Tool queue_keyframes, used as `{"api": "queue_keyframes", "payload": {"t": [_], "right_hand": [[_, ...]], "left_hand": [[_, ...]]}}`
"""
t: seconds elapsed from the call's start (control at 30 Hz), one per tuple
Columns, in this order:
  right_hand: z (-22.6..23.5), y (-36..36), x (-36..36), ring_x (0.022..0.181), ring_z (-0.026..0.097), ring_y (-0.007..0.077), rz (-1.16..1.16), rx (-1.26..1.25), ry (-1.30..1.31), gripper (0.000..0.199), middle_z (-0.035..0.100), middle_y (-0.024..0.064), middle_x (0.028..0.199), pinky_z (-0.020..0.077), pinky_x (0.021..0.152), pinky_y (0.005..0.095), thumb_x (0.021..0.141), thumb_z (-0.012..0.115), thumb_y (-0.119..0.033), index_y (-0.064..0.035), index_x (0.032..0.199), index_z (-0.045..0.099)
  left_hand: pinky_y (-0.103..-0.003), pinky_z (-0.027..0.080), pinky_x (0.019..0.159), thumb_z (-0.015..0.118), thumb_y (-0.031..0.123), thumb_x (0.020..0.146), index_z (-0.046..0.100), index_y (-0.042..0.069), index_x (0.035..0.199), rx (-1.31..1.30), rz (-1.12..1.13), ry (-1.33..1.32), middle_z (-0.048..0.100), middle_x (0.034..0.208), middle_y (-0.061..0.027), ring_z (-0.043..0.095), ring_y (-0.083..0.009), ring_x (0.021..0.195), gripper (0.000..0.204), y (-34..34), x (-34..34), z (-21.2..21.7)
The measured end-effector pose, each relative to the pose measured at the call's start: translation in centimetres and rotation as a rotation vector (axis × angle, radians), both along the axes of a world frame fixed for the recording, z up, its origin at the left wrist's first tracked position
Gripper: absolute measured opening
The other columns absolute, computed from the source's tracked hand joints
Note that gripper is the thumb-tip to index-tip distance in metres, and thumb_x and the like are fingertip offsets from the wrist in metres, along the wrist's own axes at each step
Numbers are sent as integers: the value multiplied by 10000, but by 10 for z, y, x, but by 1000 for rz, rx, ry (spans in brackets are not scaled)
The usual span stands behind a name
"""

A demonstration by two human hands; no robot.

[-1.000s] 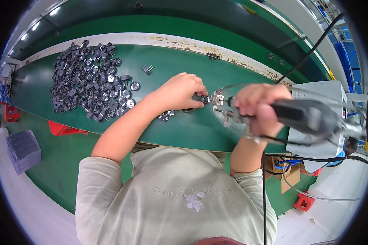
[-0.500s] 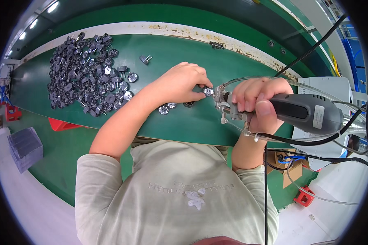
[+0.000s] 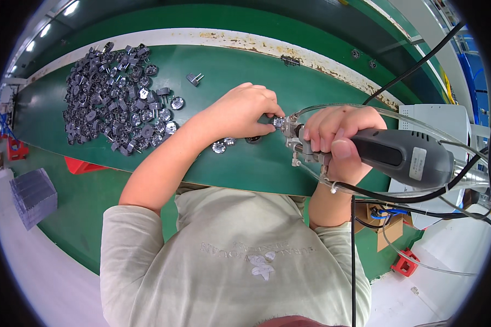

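Observation:
My left hand [image 3: 245, 111] pinches a small round grey part [image 3: 279, 123] between thumb and fingertips, just above the green work surface [image 3: 229, 71]. My right hand [image 3: 338, 139] grips a grey power tool [image 3: 401, 158] whose metal tip [image 3: 290, 131] meets that part. A clear tube and black cables run off the tool to the right. Two or three similar round parts [image 3: 223, 144] lie under my left wrist.
A large heap of several dark grey parts [image 3: 112, 95] covers the left of the surface, with one stray part [image 3: 195, 79] near the far edge. A grey machine box [image 3: 442, 125] stands at the right. A grey tray stack [image 3: 33, 196] and red items sit on the floor.
Both hands have stayed together at the part and tool tip, drifting slightly up in view. The tool body has swung a little toward the left.

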State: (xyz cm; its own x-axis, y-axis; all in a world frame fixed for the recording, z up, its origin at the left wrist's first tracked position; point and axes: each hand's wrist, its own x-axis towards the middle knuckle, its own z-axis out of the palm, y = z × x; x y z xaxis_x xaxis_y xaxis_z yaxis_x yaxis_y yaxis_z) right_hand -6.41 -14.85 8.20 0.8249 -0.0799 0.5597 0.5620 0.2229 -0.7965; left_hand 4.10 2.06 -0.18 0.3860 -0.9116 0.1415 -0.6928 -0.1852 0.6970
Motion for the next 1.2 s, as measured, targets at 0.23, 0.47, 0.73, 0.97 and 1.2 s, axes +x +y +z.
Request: {"api": "queue_keyframes", "payload": {"t": [0.23, 0.47, 0.73, 0.97, 1.2], "right_hand": [[-4, 1, -1, 579, 587, 158, -5, -65, -15, 271, 617, 77, 672, 508, 560, 295, 781, 761, 38, -38, 874, 518], [0, 5, 0, 549, 571, 117, -98, -295, 76, 238, 625, 24, 649, 480, 542, 261, 714, 799, -5, -65, 809, 589], [22, -3, -9, 576, 581, 190, -67, -17, 9, 225, 593, 76, 667, 514, 561, 343, 813, 775, -62, -34, 833, 553], [19, -23, -15, 610, 605, 211, -71, 136, -49, 300, 601, 101, 693, 545, 608, 368, 807, 827, -73, -20, 917, 553], [4, -24, -12, 669, 629, 212, -113, 182, 60, 289, 608, 103, 733, 565, 670, 382, 771, 771, 49, -5, 953, 552]], "left_hand": [[-374, 456, 872, 779, 178, 773, 757, 91, 1031, 8, 9, 1, 675, 909, -43, 637, -246, 938, 273, 1, -2, -1], [-417, 512, 790, 779, 169, 736, 766, 108, 958, -9, -2, -109, 698, 879, -53, 665, -268, 914, 231, -1, 0, 7], [-408, 535, 839, 762, 207, 775, 769, 93, 970, 49, 29, 41, 712, 962, -78, 682, -277, 957, 226, 1, 5, 17], [-401, 560, 763, 725, 204, 744, 770, 68, 984, 34, 445, -140, 702, 812, -131, 692, -333, 822, 280, -35, 138, 30], [-448, 446, 1076, 738, 328, 791, 601, 117, 1379, 20, 622, -485, 595, 1344, -178, 543, -375, 1253, 639, -99, 170, -2]]}}
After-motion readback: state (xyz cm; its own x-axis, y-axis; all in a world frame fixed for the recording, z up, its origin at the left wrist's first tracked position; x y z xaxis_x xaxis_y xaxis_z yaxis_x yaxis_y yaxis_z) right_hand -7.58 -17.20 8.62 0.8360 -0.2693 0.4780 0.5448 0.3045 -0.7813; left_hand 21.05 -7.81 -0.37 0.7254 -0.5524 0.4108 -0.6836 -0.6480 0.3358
